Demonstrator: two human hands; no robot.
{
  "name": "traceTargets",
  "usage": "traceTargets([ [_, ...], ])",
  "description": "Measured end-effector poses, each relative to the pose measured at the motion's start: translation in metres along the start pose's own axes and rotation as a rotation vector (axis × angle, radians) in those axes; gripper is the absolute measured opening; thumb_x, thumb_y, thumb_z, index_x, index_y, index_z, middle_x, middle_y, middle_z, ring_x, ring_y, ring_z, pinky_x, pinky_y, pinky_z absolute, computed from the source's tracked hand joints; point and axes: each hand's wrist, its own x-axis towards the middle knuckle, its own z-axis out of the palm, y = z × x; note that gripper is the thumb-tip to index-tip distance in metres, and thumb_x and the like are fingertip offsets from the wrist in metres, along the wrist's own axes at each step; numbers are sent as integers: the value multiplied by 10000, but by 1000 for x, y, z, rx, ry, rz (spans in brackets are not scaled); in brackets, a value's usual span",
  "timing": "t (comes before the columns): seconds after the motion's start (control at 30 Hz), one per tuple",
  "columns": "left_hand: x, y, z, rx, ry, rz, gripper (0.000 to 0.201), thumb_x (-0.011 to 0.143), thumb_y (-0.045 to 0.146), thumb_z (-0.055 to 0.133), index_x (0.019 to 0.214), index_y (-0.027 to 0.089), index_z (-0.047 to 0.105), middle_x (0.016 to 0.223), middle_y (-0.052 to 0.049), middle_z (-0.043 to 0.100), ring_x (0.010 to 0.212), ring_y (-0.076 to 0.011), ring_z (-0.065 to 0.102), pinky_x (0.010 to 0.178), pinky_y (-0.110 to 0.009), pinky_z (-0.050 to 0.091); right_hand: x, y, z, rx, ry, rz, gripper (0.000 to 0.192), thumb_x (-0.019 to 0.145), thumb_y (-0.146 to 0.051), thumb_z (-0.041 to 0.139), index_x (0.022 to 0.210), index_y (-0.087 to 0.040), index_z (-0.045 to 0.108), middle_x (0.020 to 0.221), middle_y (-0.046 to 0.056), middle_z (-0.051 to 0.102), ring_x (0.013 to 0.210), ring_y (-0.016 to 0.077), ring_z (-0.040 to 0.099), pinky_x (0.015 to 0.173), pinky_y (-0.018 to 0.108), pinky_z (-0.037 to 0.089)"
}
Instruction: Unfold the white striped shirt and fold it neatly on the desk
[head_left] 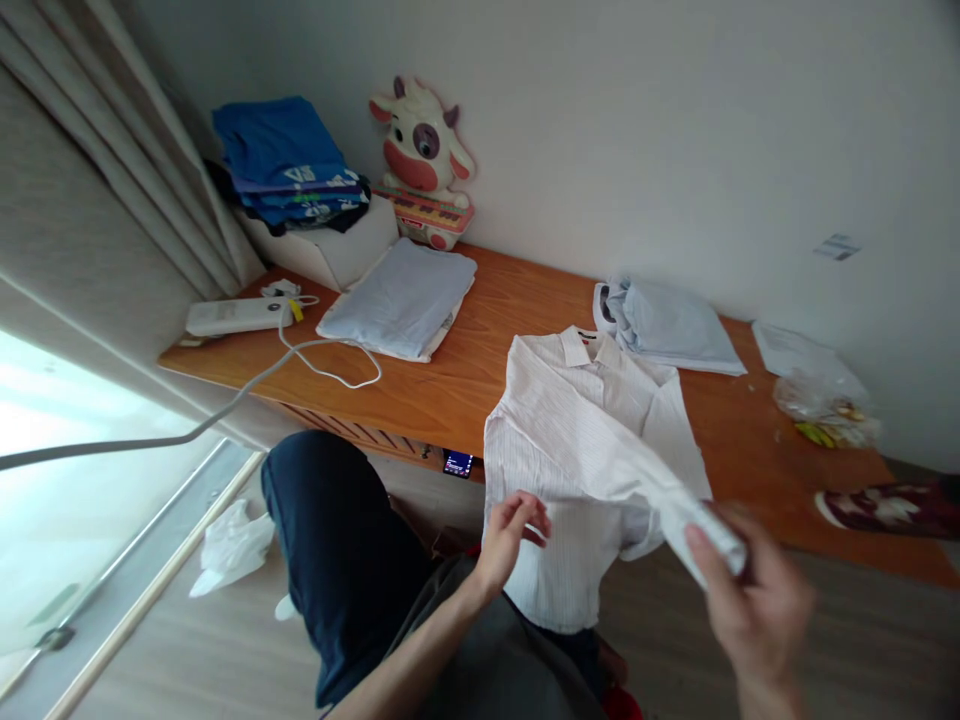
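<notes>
A white striped collared shirt point(551, 480) lies spread over the wooden bench, its collar toward the wall and its hem hanging over the front edge above my lap. My right hand point(757, 590), blurred by motion, grips the cuff of one sleeve, which stretches diagonally across the shirt's front. The other sleeve is partly hidden beneath it. Near the shirt's left side hovers my left hand point(516, 540), its fingers loosely curled and apart, with nothing in them.
Folded light-blue clothes point(405, 290) lie left on the bench point(450, 395); another folded pile point(675, 320) is behind the shirt. Blue clothes point(285, 160) sit on a white box. A white power strip point(240, 315) trails a cable. A cow toy keyboard point(424, 165) and plastic bag point(825, 405) stand near the wall.
</notes>
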Motion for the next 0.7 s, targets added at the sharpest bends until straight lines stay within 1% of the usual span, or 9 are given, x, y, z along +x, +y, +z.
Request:
traceTargets([
  [0.07,3,-9,-29,94,273,168,386,982,575,668,906,197,643,836,-23,685,759,-173,647,703,-292,519,-35,-24,31,-125,-306,-333,601,880,-250,707,1441,-464,681,1082,59,798,937,359,760,857,597,655],
  [0.13,10,-18,-56,180,479,292,349,946,541,727,1026,210,653,999,-38,707,927,-196,665,844,-319,534,-70,-35,68,-145,-553,-523,730,846,-149,641,1536,-387,608,988,68,782,862,346,729,814,573,639],
  [0.17,14,-22,-68,200,527,321,388,919,535,760,1115,217,652,1118,-56,715,1043,-218,667,935,-347,529,-84,-35,85,-158,-637,-554,744,817,-104,621,1522,-343,615,963,75,767,847,342,714,801,563,628],
  [0.23,18,-27,-86,208,484,300,501,885,547,793,1230,218,641,1272,-87,706,1200,-256,642,1059,-394,490,-108,-28,115,-194,-735,-554,679,765,-45,604,1399,-279,669,929,82,734,826,330,682,767,536,602],
  [0.3,19,-28,-95,225,336,224,483,907,592,757,1177,201,672,1203,-83,731,1155,-257,648,1047,-388,484,-126,-16,133,-230,-768,-538,581,726,-24,603,1248,-260,697,917,76,710,820,315,660,739,502,578],
  [0.4,13,-24,-97,279,183,154,471,957,657,670,991,188,687,943,-34,713,930,-215,621,902,-339,494,-147,2,143,-201,-759,-568,528,678,-69,619,1166,-256,691,880,67,688,795,305,639,698,478,551],
  [0.47,7,-21,-93,308,179,163,471,967,664,654,932,194,654,853,-8,656,834,-190,566,818,-315,475,-157,12,141,-144,-708,-609,553,684,-120,613,1214,-256,689,847,67,680,749,301,620,649,473,533],
  [0.57,-4,-21,-84,370,211,234,402,1027,609,594,918,222,607,833,2,585,790,-182,510,779,-311,452,-168,26,134,-30,-603,-712,598,761,-136,572,1338,-256,674,801,55,679,671,277,585,586,456,505],
  [0.7,-14,-29,-68,405,311,318,308,1050,570,567,1045,262,576,898,-21,569,811,-211,530,783,-334,476,-177,46,133,83,-544,-786,521,844,-158,529,1317,-308,691,793,38,689,670,260,584,586,430,499],
])
